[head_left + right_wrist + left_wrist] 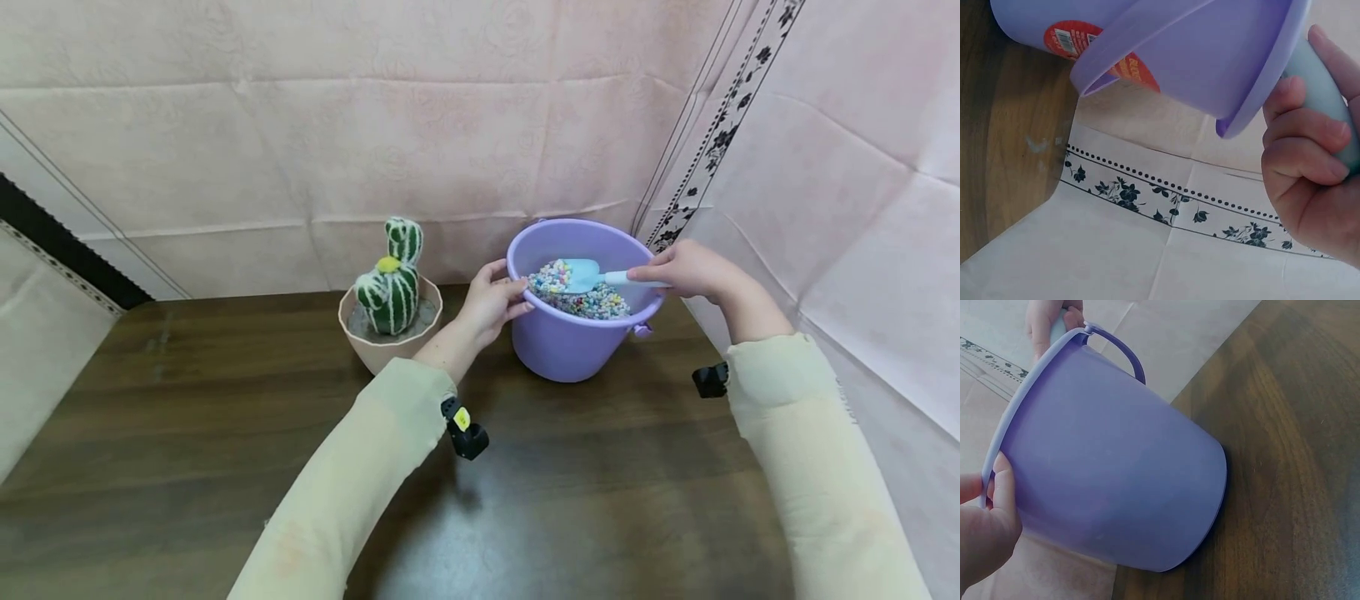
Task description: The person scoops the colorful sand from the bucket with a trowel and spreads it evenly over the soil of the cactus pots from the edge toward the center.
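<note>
Purple bucket (573, 342) upright on table, holding coloured pebbles (592, 302); light-blue scoop (588, 273) resting on pebbles.

A toy cactus (393, 283) stands in a beige pot (378, 346).

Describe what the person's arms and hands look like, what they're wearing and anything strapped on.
Both arms wear long, pale cream-yellow sleeves reaching the wrists. The left hand and right hand are bare, with no gloves or rings visible. A small black device with a yellow spot sits at the left wrist; a similar black one at the right.
</note>
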Available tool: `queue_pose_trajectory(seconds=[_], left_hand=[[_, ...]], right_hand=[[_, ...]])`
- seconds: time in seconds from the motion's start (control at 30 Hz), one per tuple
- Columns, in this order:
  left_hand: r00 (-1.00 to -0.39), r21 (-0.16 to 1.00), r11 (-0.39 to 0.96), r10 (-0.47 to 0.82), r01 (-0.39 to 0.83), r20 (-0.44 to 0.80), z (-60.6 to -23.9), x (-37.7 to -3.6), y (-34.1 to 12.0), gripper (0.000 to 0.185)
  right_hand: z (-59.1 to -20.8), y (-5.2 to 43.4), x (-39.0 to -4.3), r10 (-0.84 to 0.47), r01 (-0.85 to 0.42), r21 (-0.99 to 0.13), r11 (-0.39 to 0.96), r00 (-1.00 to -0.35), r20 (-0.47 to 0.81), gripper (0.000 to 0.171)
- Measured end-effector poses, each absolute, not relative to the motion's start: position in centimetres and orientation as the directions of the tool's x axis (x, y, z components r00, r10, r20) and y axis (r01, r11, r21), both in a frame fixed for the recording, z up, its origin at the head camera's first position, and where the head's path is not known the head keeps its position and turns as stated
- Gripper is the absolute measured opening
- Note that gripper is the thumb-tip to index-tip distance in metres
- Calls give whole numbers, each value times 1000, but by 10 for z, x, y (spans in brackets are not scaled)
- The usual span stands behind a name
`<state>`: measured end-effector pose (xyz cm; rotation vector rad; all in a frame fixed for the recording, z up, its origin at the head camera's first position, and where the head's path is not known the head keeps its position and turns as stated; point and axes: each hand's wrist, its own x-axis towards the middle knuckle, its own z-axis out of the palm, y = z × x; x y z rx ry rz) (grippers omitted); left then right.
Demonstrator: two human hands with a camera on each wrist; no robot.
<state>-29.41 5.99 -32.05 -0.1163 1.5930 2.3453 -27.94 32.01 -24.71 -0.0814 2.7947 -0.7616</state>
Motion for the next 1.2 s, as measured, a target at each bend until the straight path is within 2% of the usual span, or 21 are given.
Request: queue_pose_trajectory(seconds=[0.33, 0.7, 0.9, 1.2], left_hand=[[-952, 883, -369, 207, -288, -224, -320, -294, 60, 57], [-947, 889, -339, 204, -307, -249, -322, -292, 53, 57], [-949, 893, -340, 215, -296, -233, -321, -283, 27, 45], [-906, 933, -234, 388, -274, -169, -302, -266, -32, 35]], right_hand=[[-248, 329, -279, -96, 45, -543, 838, -969, -229, 59], [-249, 333, -276, -61, 79, -549, 832, -970, -233, 62], [-250, 332, -274, -59, 77, -564, 822, -974, -220, 63], [-246, 332, -271, -48, 99, -601, 793, -973, -224, 61]])
